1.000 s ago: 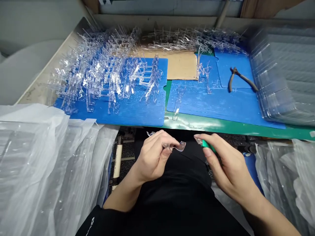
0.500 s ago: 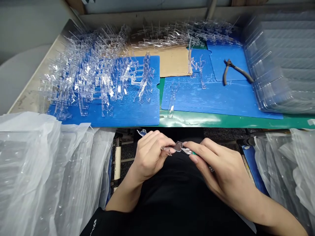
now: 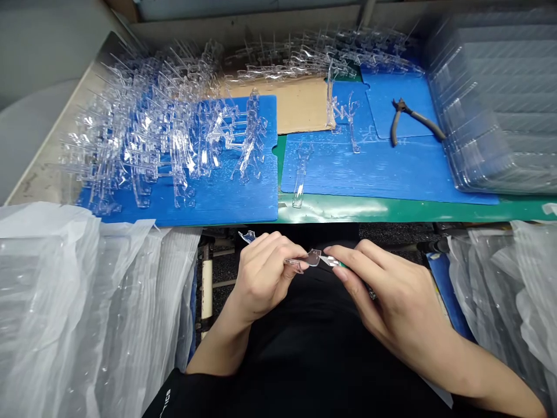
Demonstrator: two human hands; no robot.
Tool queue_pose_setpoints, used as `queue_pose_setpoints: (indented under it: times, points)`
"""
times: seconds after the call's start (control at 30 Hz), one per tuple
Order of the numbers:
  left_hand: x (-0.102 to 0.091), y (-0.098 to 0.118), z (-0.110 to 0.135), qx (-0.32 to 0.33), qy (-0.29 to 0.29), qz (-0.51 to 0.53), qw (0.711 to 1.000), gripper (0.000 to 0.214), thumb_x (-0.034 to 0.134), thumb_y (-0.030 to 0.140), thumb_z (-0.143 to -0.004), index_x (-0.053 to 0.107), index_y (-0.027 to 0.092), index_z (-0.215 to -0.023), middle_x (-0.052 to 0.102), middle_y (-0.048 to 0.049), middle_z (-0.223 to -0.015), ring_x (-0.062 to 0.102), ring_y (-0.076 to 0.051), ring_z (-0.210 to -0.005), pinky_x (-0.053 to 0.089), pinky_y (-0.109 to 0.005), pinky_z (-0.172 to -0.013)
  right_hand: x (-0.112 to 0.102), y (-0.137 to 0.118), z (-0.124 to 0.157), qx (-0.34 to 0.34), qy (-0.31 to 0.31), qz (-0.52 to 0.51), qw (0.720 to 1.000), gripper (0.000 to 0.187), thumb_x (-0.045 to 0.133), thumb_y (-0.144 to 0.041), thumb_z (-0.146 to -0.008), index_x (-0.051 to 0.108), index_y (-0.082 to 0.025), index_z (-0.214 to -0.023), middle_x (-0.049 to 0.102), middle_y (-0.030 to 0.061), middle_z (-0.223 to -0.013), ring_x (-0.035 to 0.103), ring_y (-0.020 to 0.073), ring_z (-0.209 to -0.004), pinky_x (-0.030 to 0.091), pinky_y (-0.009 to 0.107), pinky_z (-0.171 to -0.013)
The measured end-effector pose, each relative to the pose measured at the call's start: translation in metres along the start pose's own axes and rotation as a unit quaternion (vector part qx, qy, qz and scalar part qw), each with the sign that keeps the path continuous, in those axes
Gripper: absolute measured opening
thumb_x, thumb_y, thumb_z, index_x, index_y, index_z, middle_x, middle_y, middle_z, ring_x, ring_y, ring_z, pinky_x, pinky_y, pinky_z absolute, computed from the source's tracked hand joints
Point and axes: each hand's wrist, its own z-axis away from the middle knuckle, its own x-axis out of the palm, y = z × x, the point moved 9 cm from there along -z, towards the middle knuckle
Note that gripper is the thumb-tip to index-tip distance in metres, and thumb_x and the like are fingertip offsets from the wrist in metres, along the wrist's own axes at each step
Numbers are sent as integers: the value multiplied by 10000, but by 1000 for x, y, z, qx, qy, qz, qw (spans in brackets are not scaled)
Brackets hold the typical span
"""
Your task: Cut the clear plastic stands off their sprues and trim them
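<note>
My left hand (image 3: 266,276) is closed around a clear plastic part (image 3: 314,257). One end of the part sticks out past the thumb and the other shows behind the knuckles; its middle is hidden in the palm. In my right hand (image 3: 387,284) is a craft knife (image 3: 333,262) with a pointed blade and a bit of green on its handle, most of which the fingers cover. The blade tip is at the edge of the part; whether it touches, I cannot tell. Both hands are in front of my body, just below the table edge.
Many clear plastic parts (image 3: 174,133) lie heaped on blue sheets (image 3: 243,203) at the left. Nippers (image 3: 402,107) rest at the right, beside stacked clear trays (image 3: 505,116). A single clear part (image 3: 300,177) lies near the front edge. Wrapped stacks (image 3: 56,302) flank me.
The view has shifted slightly, so the table's contents sit a little further left and up. The knife blade is a little apart from where it was on the part's edge; both grips stay the same.
</note>
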Motion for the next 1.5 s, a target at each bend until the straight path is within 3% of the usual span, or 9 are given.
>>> queue_pose_setpoints:
  times: [0.43, 0.6, 0.73, 0.83, 0.97, 1.07, 1.17, 1.3, 1.5]
  points:
    - [5, -2, 1, 1, -17, -5, 1000, 65, 606, 219, -1096, 648, 177, -1069, 758, -55, -885, 616, -163, -736, 445, -325, -697, 3, 12, 0, 22, -16, 14, 1000, 268, 529, -287, -1161, 748, -197, -1285, 672, 31, -893, 682, 167, -738, 473, 309, -655]
    - [7, -5, 2, -2, -25, -35, 999, 59, 604, 199, -1092, 650, 184, -1058, 743, -45, -864, 606, -157, -731, 442, -322, -691, 5, 14, -5, 24, -13, 29, 999, 284, 527, -317, -1165, 760, -201, -1278, 692, 29, -895, 694, 167, -729, 425, 316, -609]
    - [10, -3, 3, -9, -36, -4, 999, 59, 613, 205, -1092, 646, 189, -1047, 740, -47, -860, 600, -158, -733, 441, -329, -697, 10, 32, -12, 56, -3, 67, 996, 279, 542, -341, -1161, 770, -208, -1249, 705, 28, -896, 716, 195, -749, 395, 330, -588]
    - [9, -2, 4, -34, -33, 56, 997, 75, 612, 222, -1099, 653, 191, -1045, 728, -38, -860, 588, -148, -732, 442, -315, -695, 14, 49, -15, 79, 3, 20, 997, 269, 544, -316, -1162, 745, -191, -1290, 747, 52, -1015, 744, 223, -886, 487, 330, -716]
    - [15, -17, 11, -137, -35, 208, 968, 247, 546, 377, -1137, 686, 191, -1055, 675, -42, -851, 576, -146, -727, 445, -292, -659, 16, 44, -16, 32, -7, -88, 996, 353, 472, -215, -1169, 610, -128, -1482, 725, 123, -1183, 708, 233, -1014, 542, 361, -886]
    - [21, -24, 18, -182, -29, 295, 938, 407, 469, 494, -1149, 715, 185, -1051, 639, -50, -840, 564, -150, -710, 450, -302, -649, 15, 27, -15, -26, -24, -127, 991, 304, 461, -185, -1163, 606, -131, -1424, 705, 124, -1144, 684, 231, -1030, 546, 358, -901]
    - [25, -26, 20, -187, -25, 330, 925, 383, 476, 464, -1150, 724, 190, -1045, 631, -44, -836, 559, -145, -708, 460, -295, -646, 14, 12, -15, -80, -43, -134, 987, 228, 474, -217, -1169, 620, -161, -1335, 701, 98, -1105, 690, 202, -939, 539, 325, -822]
    - [27, -24, 19, -182, -31, 335, 924, 396, 480, 489, -1143, 704, 188, -1016, 674, -64, -855, 596, -165, -726, 475, -307, -634, 12, 5, -15, -118, -47, -99, 987, 284, 424, -262, -1193, 604, -180, -1396, 685, 38, -984, 652, 145, -724, 439, 285, -611]
    - [26, -17, 13, -167, -56, 304, 936, 425, 470, 491, -1145, 688, 187, -943, 675, -66, -823, 635, -184, -759, 520, -338, -718, 12, 7, -13, -119, -77, -129, 981, 295, 470, -263, -1183, 607, -191, -1434, 658, 15, -948, 606, 125, -694, 401, 277, -603]
